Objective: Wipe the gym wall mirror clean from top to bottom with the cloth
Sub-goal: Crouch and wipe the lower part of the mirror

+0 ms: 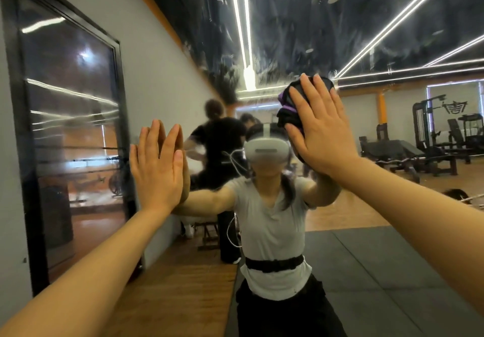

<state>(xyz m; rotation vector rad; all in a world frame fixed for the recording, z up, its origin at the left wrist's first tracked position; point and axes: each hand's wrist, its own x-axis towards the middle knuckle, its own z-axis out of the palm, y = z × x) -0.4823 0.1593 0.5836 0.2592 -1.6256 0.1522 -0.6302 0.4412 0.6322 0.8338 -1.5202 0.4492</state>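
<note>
The wall mirror [340,35] fills most of the head view, with wet streaks and smears across its upper part. My right hand [319,127] presses a bunched black and purple cloth [288,108] flat against the glass at about head height, fingers straight and spread. My left hand [157,166] lies flat on the mirror near its left edge, fingers straight and together, holding nothing. Both arms reach forward. The reflection shows a person in a grey shirt with a headset, matching my pose.
A dark framed window [68,132] is set in the grey wall to the left. The reflection shows another person in black [217,140] behind, weight machines [440,137] at the right, wooden flooring and black mats [366,271].
</note>
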